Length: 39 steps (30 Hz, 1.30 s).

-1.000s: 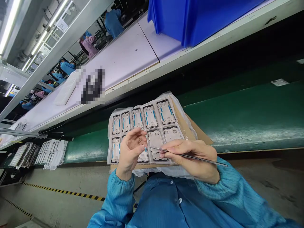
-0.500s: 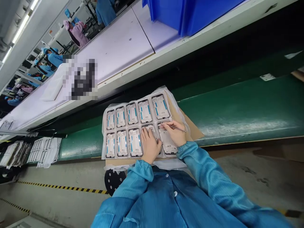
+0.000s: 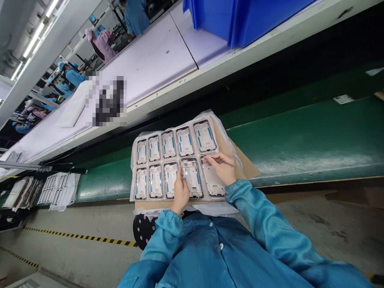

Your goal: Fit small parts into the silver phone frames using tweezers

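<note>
Several phone frames (image 3: 205, 136) with blue strips lie in two rows on a translucent plastic tray (image 3: 220, 124). My left hand (image 3: 181, 191) rests at the left edge of the fourth lower phone frame (image 3: 193, 180), fingers stretched out and holding nothing. In my right hand (image 3: 225, 171) a pair of thin metal tweezers (image 3: 225, 162) is pinched, its back end pointing right. That hand is over the upper part of the last lower phone frame (image 3: 212, 180), which shows no blue strips. The tweezers' tips are too small to make out.
Brown cardboard (image 3: 240, 156) lies under the tray on a green bench surface (image 3: 300, 140). Behind runs a white shelf (image 3: 156, 56) with a blue bin (image 3: 216, 20). Stacked trays (image 3: 61, 188) stand at left. Co-workers (image 3: 73, 76) are in the far background.
My left hand has slid left off the fourth lower phone frame, uncovering its blue strips. My right hand stays over the last lower frame with the tweezers. The view has shifted slightly.
</note>
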Available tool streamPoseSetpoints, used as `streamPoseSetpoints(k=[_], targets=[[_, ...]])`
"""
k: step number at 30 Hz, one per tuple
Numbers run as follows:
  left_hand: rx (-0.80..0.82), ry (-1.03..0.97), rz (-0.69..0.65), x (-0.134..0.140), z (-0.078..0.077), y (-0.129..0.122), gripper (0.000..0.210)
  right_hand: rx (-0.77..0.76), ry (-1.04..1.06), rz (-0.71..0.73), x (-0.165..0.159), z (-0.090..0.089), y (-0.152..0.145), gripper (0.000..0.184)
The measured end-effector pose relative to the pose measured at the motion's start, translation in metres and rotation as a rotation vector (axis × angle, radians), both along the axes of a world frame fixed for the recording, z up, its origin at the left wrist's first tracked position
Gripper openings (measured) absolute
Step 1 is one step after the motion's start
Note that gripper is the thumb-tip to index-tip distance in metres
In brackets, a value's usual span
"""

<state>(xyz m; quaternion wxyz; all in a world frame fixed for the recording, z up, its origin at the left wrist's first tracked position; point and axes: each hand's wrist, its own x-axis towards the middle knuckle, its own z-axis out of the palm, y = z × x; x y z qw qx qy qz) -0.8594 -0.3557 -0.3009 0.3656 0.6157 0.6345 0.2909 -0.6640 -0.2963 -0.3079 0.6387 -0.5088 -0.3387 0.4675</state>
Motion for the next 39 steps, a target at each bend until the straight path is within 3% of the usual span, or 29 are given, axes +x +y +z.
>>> streamPoseSetpoints(k=[4,7,10,13,17,24,34,39], targets=[[0.133,0.107,-0.113,-0.001,-0.004,-0.001,0.055,0.009,-0.015,0.078,0.003,0.008,0.009,0.045],[0.274,0.257,-0.123,-0.009,0.002,0.018,0.047,0.050,-0.061,0.275,-0.001,0.010,0.025,0.043],[0.265,0.335,-0.170,-0.015,0.000,0.043,0.042,0.089,-0.160,0.486,-0.009,0.004,0.040,0.043],[0.253,0.366,-0.207,-0.017,-0.008,0.055,0.041,0.094,-0.238,0.572,-0.014,-0.006,0.044,0.042],[0.286,0.379,-0.209,-0.017,-0.015,0.051,0.043,0.133,-0.327,0.594,-0.012,-0.016,0.041,0.033],[0.250,0.386,-0.260,-0.018,-0.006,0.048,0.048,0.175,-0.409,0.594,-0.010,-0.015,0.039,0.025],[0.224,0.578,-0.366,-0.017,0.000,0.048,0.052,0.283,-0.423,0.592,-0.010,-0.024,0.041,0.023],[0.208,0.678,-0.373,-0.013,0.005,0.049,0.051,0.242,-0.431,0.564,-0.011,-0.025,0.040,0.022]])
